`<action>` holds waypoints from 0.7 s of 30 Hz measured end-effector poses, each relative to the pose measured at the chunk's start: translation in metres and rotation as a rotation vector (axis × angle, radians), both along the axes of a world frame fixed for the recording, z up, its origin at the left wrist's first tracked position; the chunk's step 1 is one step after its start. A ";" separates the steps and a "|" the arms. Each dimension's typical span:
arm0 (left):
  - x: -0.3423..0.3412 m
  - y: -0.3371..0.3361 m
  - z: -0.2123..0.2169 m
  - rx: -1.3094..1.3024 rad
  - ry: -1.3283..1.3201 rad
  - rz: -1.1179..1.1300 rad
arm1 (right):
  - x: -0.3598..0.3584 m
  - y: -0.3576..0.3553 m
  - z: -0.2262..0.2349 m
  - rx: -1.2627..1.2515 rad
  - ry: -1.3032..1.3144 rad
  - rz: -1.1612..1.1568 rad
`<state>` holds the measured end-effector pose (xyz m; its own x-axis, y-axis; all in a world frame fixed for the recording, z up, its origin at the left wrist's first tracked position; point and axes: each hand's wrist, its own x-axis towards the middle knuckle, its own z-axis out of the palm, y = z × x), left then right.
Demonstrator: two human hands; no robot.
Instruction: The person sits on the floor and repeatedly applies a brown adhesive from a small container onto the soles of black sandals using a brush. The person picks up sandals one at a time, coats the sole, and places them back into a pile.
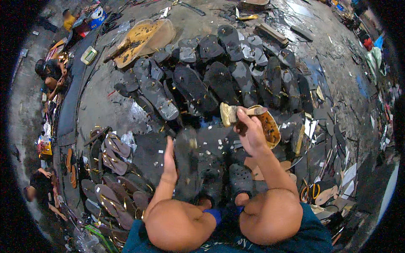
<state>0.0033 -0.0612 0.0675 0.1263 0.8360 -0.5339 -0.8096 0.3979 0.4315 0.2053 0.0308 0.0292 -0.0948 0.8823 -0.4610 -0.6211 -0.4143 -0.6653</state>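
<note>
My left hand (168,162) is edge-on with its fingers stretched straight and no grip visible. Just right of its palm is a dark, motion-blurred sole (187,145); whether they touch is unclear. My right hand (252,133) is closed round the handle of a brush (228,115) with pale, clumped bristles that point left. Beside and partly behind this hand sits a cut-open container (272,134) stained amber and black inside. Beyond both hands lie rows of dark slipper soles (190,86), several with small toe pegs and wet-looking grey patches.
Finished-looking brown flip-flops (114,200) pile up at the left. A larger stained scoop-shaped container (143,40) lies far left. Orange-handled scissors (311,191) and offcuts are at the right. My feet wear dark clogs (241,177). Other people (52,76) sit along the left edge.
</note>
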 end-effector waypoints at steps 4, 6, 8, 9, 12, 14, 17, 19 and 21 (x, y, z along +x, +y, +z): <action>-0.006 -0.035 -0.040 -0.165 -0.161 0.006 | 0.011 -0.007 -0.001 -0.004 0.244 0.170; -0.007 -0.037 -0.022 -0.044 -0.247 -0.144 | 0.006 -0.004 0.003 -0.044 0.274 0.212; -0.007 -0.030 -0.027 -0.037 -0.189 -0.164 | 0.002 -0.003 0.002 0.028 0.108 0.208; -0.009 -0.025 -0.035 -0.106 -0.078 -0.111 | -0.010 -0.004 0.012 0.111 -0.042 0.207; -0.004 0.033 -0.062 0.101 0.124 0.061 | -0.033 -0.009 -0.016 0.524 -0.627 0.220; -0.003 0.063 -0.053 0.145 0.227 0.199 | -0.059 -0.030 -0.003 0.813 -0.860 0.146; 0.003 0.069 -0.035 0.175 0.116 0.220 | -0.038 -0.009 -0.018 0.711 -1.004 0.200; -0.001 0.069 -0.033 0.149 0.186 0.238 | -0.025 0.011 -0.023 0.577 -1.003 0.185; 0.003 0.070 -0.060 0.025 0.385 0.211 | -0.039 -0.003 -0.017 0.564 -0.711 0.150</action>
<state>0.0064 0.0088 0.0078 -0.2526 0.8353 -0.4884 -0.6503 0.2272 0.7249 0.1661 0.0274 0.0122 -0.0856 0.9955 0.0401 0.0459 0.0442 -0.9980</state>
